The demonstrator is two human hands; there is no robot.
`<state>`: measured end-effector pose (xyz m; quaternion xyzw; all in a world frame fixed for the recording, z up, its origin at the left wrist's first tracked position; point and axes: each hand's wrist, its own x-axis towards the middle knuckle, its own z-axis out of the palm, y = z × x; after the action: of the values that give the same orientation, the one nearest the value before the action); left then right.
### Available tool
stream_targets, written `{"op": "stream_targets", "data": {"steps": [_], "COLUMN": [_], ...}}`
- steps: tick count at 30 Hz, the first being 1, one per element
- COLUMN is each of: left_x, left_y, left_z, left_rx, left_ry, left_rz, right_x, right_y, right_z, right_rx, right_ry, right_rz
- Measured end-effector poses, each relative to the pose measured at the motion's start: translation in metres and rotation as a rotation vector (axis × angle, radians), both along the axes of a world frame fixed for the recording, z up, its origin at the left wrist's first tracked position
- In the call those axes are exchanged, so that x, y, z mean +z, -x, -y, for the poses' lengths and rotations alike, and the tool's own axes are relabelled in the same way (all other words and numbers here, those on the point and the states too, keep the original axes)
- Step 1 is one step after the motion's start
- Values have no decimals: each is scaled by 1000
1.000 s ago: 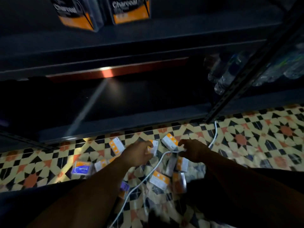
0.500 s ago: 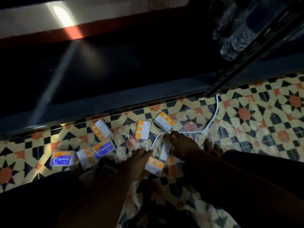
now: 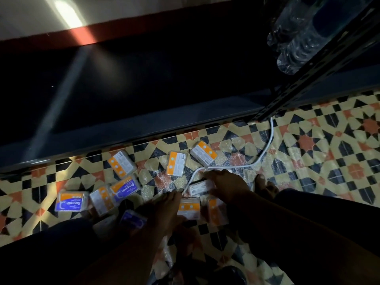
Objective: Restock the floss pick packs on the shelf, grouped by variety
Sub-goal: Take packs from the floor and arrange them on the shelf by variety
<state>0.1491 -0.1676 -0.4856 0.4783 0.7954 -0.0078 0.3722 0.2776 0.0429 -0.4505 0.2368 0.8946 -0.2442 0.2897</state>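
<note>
**A:** Entry one, left hand (image 3: 164, 208)?
**B:** Low over the floor, fingers stretched forward, clasping nothing. Its side touches an orange-banded pack (image 3: 189, 208), and the fingertips are near the white cable (image 3: 265, 150).

**A:** Entry two, right hand (image 3: 228, 186)?
**B:** Knuckles up, just beside the left hand, lying over a pale pack (image 3: 200, 187). It is too dim to tell whether it grips or only rests.

**A:** Stock: floss pick packs?
**B:** All on the tiled floor (image 3: 329, 145).
- Beyond the hands, three lie back-up in a loose row, apart from each other: left pack (image 3: 122, 164), middle pack (image 3: 176, 163), right pack (image 3: 203, 153).
- Left of the hands, a tilted Smooth pack (image 3: 125, 188) overlaps a white-backed pack (image 3: 101, 199). A flat Smooth pack (image 3: 71, 202) lies just beside that one.
- A shadowed pack (image 3: 218, 210) lies by the right forearm, and a dark pack (image 3: 132, 221) by the left wrist.

**A:** Edges, open room?
**B:**
- The shelf lip (image 3: 144, 129) runs across just past the far row.
- The slotted post (image 3: 308, 79) meets the floor at the right, with the cable passing its base.
- Water bottles (image 3: 294, 44) lie behind the post.
- A bare foot (image 3: 265, 186) is just beside the right hand.
- Open tile lies right of the cable, well apart from the packs
</note>
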Motion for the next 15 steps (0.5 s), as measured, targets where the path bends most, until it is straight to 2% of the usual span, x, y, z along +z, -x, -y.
{"op": "stream_targets", "data": {"steps": [4, 7, 15], "left_x": [-1, 3, 52], "left_y": [1, 6, 37], "left_z": [5, 3, -4], "left_rx": [164, 262, 290], "left_ry": [-60, -18, -66], "left_rz": [53, 96, 197], "right_x": [8, 15, 65], "right_y": [-2, -5, -7], "right_z": [-3, -7, -17], "right_rx": [-111, -246, -382], "right_ry": [84, 162, 139], "right_rz": [-27, -87, -234]}}
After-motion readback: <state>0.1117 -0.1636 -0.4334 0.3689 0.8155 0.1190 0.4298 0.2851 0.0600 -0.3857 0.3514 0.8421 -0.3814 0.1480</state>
